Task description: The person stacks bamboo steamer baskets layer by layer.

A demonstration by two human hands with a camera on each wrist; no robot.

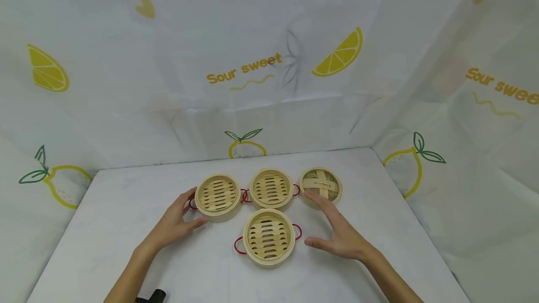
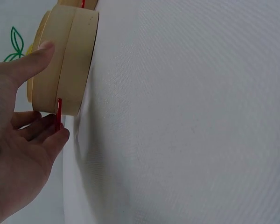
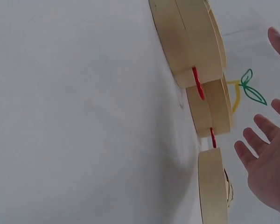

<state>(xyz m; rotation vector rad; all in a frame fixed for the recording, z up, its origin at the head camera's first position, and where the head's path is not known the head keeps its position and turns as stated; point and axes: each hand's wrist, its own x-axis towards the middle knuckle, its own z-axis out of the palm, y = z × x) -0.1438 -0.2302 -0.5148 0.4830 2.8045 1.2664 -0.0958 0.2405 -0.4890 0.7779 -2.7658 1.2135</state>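
Three round bamboo steamer baskets with slatted bottoms and red loop handles stand on the white table. My left hand (image 1: 174, 221) holds the left steamer basket (image 1: 218, 195). In the left wrist view its thumb lies along the basket's wall (image 2: 74, 60), with the other fingers bent by the red handle (image 2: 59, 112). A second basket (image 1: 271, 188) stands at the back middle, and a third basket (image 1: 269, 237) in front of it. My right hand (image 1: 341, 235) is spread with nothing in it, beside the front basket; its fingertips overlap the woven bamboo lid (image 1: 326, 183) in the head view.
A white cloth (image 1: 185, 69) printed with lemons hangs behind the table (image 1: 105, 219) and along its right side. A small black object (image 1: 156, 296) shows at the bottom edge, near the left forearm.
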